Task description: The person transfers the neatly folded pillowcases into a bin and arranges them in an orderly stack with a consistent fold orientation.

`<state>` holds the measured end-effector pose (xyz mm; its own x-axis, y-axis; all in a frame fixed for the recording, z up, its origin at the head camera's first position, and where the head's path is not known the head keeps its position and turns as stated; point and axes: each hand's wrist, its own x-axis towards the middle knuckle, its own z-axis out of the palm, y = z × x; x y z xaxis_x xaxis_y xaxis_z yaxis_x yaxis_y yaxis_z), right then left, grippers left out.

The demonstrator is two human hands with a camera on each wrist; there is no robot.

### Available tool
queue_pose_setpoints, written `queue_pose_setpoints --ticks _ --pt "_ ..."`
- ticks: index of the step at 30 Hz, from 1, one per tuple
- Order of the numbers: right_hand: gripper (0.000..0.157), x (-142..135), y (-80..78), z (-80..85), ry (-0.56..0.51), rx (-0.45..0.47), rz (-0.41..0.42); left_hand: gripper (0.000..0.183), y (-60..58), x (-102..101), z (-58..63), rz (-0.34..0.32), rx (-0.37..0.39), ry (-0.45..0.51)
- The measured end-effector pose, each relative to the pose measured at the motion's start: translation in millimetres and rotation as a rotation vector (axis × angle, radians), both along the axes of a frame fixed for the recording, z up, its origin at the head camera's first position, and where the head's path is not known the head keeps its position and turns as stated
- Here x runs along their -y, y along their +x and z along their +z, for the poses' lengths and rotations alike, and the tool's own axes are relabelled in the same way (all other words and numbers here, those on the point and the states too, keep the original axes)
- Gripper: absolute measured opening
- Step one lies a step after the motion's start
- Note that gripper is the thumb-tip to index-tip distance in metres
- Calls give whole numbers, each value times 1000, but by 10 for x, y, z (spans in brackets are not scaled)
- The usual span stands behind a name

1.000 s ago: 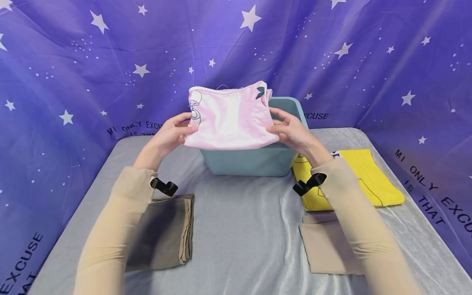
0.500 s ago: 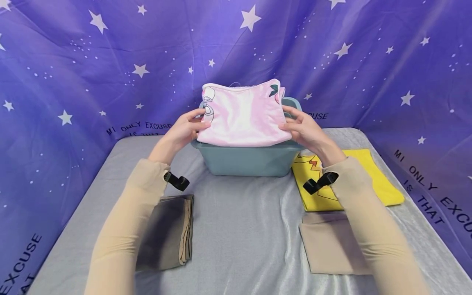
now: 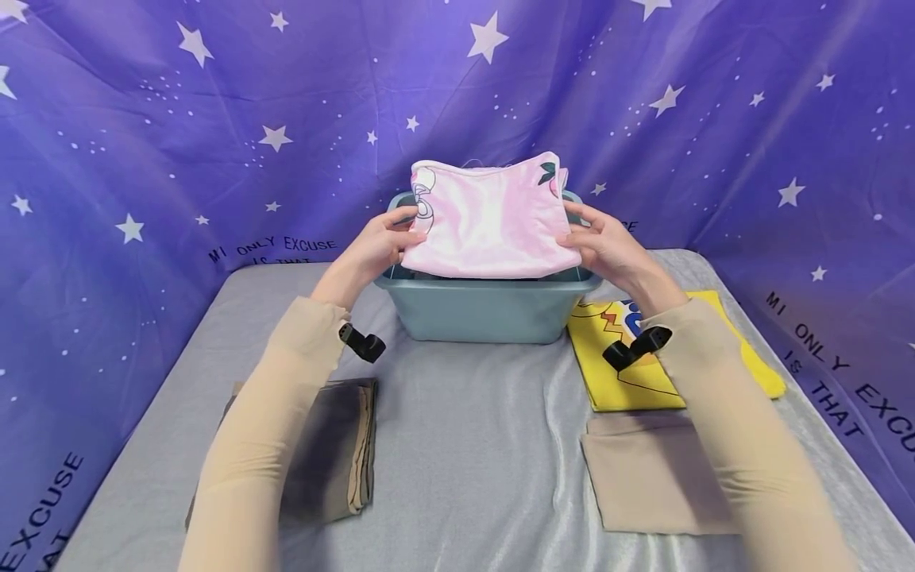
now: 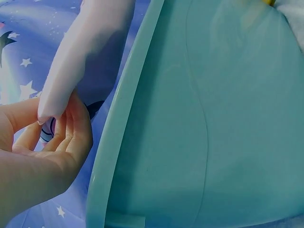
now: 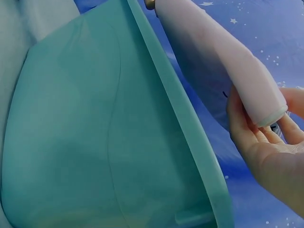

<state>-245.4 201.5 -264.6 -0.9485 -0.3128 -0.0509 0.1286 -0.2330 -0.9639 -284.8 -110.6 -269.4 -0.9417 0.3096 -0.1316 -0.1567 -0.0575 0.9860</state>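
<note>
A folded pink cloth [image 3: 493,226] with a bow print on one side and a green leaf print on the other is held up over the blue-green bin [image 3: 486,314]. My left hand [image 3: 379,248] pinches its left edge, thumb in front and fingers behind. At the opposite edge my right hand [image 3: 608,248] grips it the same way. Both wrist views show the folded edge of the cloth [image 4: 71,61] between thumb and fingers, just above the bin's rim [image 5: 178,109]. Most of the bin's inside is hidden behind the cloth in the head view.
A folded dark grey-brown cloth [image 3: 329,453] lies at the front left, partly under my left forearm. On the right are a folded yellow printed cloth [image 3: 608,381] and a folded beige cloth [image 3: 650,477]. Grey fabric [image 3: 465,445] covers the table; a purple star curtain [image 3: 457,79] surrounds it.
Both hands have carried the pink cloth to the right, from the bin's left part to over its middle. The bin and the other folded cloths have stayed in place.
</note>
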Motion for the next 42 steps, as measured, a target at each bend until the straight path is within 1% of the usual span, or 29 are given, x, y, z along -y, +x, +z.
queue_pose_setpoints --ticks 4,7,11,18,24,29,32,36,42 --pt "68 -28 -42 8 -10 7 1 51 -38 -45 -3 3 8 -28" --pt "68 -47 -74 7 11 23 -7 51 -64 -73 -10 9 24 -20" --pt "68 -71 -117 -2 59 44 -11 51 -96 -102 -30 18 42 -19" --pt "66 -104 -170 -6 184 69 -34 53 -149 -141 -77 10 34 -75" --pt "64 -112 -214 -11 279 73 -42 52 -180 -175 -103 23 33 -125" --pt "63 -100 -250 -17 323 73 -42 52 -195 -191 -106 39 34 -145" --pt "63 -95 -268 -17 346 70 -35 52 -202 -204 -109 52 44 -138" --pt "65 -90 -290 -13 376 70 -24 52 -208 -217 -114 72 55 -155" --pt "65 -79 -329 -16 416 87 -15 53 -235 -213 -123 70 62 -201"
